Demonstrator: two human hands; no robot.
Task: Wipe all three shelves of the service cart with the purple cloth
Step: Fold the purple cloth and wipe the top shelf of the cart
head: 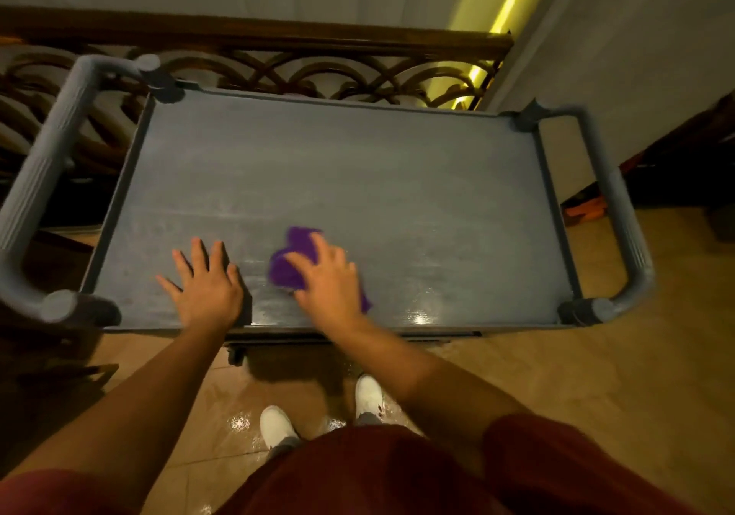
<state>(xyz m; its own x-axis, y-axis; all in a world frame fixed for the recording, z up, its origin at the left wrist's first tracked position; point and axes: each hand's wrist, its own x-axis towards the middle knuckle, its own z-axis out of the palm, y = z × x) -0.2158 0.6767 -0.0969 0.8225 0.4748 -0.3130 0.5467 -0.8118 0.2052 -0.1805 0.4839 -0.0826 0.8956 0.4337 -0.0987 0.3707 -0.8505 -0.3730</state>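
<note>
Evidently soft and light, the purple cloth [292, 264] lay bunched under the right hand [332, 280], pressed palm-down on the cart's top shelf [358, 172]; left hand [209, 282] open, flat, bracing.

Short dark-red sleeves [557, 459] end above the elbows, leaving both forearms bare; the same dark-red cloth covers the torso; grey trouser hems [284, 443] sit over plain white shoes [370, 395]; left hand [209, 287] and right hand [332, 284] ungloved, no rings seen.

One cloth [296, 260], two hands [209, 287], one cart [358, 164].
</note>
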